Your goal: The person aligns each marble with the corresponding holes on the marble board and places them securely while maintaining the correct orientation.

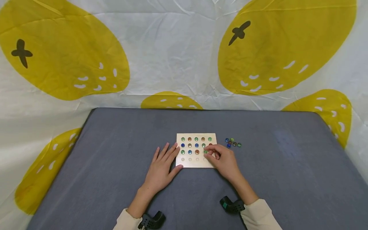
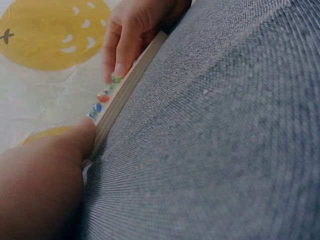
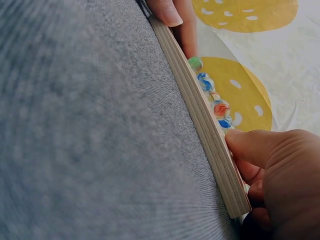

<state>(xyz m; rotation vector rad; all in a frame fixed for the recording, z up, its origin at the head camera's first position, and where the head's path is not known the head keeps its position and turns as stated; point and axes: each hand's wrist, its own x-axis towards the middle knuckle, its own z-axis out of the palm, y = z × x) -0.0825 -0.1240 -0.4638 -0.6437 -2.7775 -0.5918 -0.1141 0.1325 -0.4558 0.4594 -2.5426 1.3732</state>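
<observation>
Right grip (image 1: 222, 159) nearly closed, thumb and forefinger pinching a small green glass marble (image 1: 205, 152) at the board's third row. Pale rectangular wooden board (image 1: 193, 164) lies between both grips on the grey cloth-covered tabletop (image 1: 120, 143). Left grip (image 1: 161, 169) spread wide, digits resting on the board's left side. Board hollows left of and beyond right grip hold green, blue, brown-orange marbles (image 1: 196, 145). Loose marbles (image 1: 234, 144) cluster just beyond right grip.

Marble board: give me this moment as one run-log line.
board: front row's visible holes unfilled | left hand: touching board's left edge | right hand: pinching green marble | loose marbles: right of board
</observation>
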